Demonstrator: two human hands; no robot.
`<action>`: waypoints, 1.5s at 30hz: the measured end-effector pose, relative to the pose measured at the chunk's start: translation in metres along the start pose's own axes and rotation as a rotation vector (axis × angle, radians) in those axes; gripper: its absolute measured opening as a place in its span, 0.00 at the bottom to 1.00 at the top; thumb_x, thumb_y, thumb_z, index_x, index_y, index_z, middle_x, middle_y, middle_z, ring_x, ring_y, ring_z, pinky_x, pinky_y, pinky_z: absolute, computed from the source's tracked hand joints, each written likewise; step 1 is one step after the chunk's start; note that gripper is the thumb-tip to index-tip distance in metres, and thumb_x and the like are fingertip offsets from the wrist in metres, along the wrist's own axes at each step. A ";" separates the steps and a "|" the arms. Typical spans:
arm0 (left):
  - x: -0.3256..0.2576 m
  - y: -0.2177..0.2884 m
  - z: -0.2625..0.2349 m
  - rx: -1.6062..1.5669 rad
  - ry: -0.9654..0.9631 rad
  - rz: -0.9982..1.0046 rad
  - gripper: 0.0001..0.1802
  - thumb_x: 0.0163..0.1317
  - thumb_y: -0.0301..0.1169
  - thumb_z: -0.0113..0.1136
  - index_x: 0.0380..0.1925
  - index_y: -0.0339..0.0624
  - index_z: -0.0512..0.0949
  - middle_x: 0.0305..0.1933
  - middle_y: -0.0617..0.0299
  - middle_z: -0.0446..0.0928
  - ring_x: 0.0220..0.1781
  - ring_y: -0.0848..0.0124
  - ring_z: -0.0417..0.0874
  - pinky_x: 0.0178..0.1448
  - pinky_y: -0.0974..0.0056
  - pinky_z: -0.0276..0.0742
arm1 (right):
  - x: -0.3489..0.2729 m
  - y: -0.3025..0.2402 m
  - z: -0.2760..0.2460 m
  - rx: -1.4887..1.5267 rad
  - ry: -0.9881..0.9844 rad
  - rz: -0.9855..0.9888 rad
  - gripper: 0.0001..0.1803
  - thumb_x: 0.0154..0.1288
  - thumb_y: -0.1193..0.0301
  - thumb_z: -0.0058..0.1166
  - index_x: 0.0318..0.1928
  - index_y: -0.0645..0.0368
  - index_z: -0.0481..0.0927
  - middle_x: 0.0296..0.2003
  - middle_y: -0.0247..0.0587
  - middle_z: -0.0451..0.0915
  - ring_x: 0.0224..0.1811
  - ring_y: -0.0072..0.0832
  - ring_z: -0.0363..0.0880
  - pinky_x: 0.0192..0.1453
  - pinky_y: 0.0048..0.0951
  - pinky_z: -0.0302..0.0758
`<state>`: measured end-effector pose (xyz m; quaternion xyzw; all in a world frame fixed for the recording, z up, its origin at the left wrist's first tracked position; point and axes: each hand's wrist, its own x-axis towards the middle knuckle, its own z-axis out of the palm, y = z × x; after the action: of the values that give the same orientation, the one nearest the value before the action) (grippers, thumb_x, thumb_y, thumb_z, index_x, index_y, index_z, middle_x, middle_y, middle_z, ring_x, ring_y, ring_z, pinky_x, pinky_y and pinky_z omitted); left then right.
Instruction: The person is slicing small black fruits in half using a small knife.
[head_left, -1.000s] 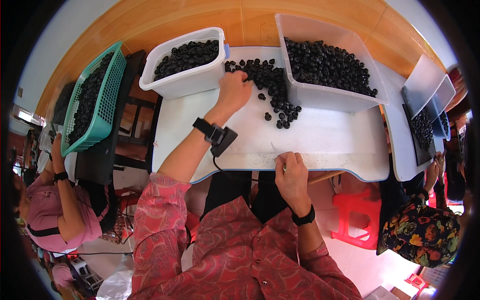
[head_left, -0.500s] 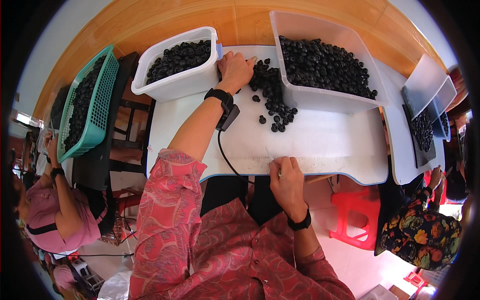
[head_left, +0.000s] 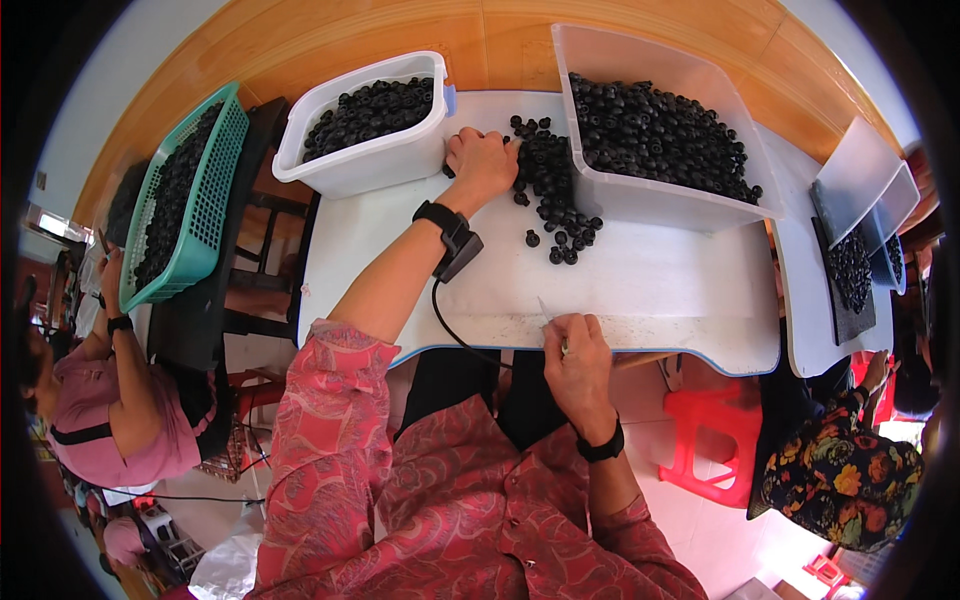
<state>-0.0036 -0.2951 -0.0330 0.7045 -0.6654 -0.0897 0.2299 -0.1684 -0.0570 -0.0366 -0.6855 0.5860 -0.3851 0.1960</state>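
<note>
A loose heap of small black round pieces point(head_left: 548, 165), some with a hole through them, lies on the white table point(head_left: 660, 270). At the left edge of this heap my left hand point(head_left: 485, 162) rests low over the tabletop, fingers curled downward. Its fingertips are hidden, so what they hold does not show; one black piece sits beside them. Near the table's front edge, my right hand point(head_left: 578, 365) is closed around a slim, pale, pointed tool point(head_left: 543, 308), with the tip sticking out toward the heap. The tool's exact kind is unclear.
A white tub point(head_left: 375, 160) and a larger translucent bin point(head_left: 670, 195), both filled with black pieces, flank the heap. Left is a green basket point(head_left: 205, 215) on a dark stand, beside a person in pink. A red stool point(head_left: 712, 440) and another person are right.
My left hand has drawn nearer to me and a little right, away from the tub's rear corner. My right hand stays near the front edge with the tool. The view has shifted slightly.
</note>
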 end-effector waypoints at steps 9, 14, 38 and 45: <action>-0.055 0.008 -0.012 -0.147 -0.023 0.125 0.20 0.64 0.41 0.54 0.43 0.33 0.79 0.50 0.38 0.70 0.53 0.43 0.68 0.58 0.48 0.65 | -0.001 0.000 -0.002 0.000 -0.003 0.007 0.06 0.59 0.78 0.56 0.36 0.60 0.74 0.31 0.49 0.73 0.26 0.47 0.76 0.28 0.43 0.73; -0.027 -0.008 -0.005 -0.049 0.163 0.286 0.21 0.64 0.42 0.54 0.41 0.32 0.79 0.52 0.35 0.69 0.55 0.40 0.67 0.59 0.45 0.63 | -0.001 -0.002 0.001 0.003 0.004 -0.022 0.05 0.59 0.78 0.56 0.36 0.60 0.74 0.31 0.49 0.74 0.26 0.47 0.76 0.28 0.42 0.73; -0.053 -0.024 -0.026 -0.065 -0.054 0.057 0.24 0.65 0.44 0.52 0.46 0.30 0.76 0.58 0.42 0.65 0.61 0.46 0.60 0.62 0.47 0.60 | -0.001 0.000 0.002 0.005 0.026 -0.041 0.05 0.58 0.79 0.55 0.35 0.61 0.73 0.30 0.48 0.73 0.27 0.47 0.76 0.27 0.43 0.73; -0.083 -0.007 -0.026 -0.278 -0.139 0.142 0.24 0.64 0.42 0.54 0.46 0.28 0.74 0.57 0.38 0.65 0.58 0.42 0.64 0.61 0.46 0.64 | -0.001 0.001 0.003 -0.022 0.023 -0.048 0.06 0.58 0.79 0.55 0.35 0.61 0.73 0.30 0.48 0.73 0.28 0.47 0.76 0.27 0.43 0.73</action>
<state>0.0057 -0.2084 -0.0283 0.6092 -0.7091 -0.2130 0.2842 -0.1671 -0.0573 -0.0395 -0.6971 0.5757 -0.3910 0.1724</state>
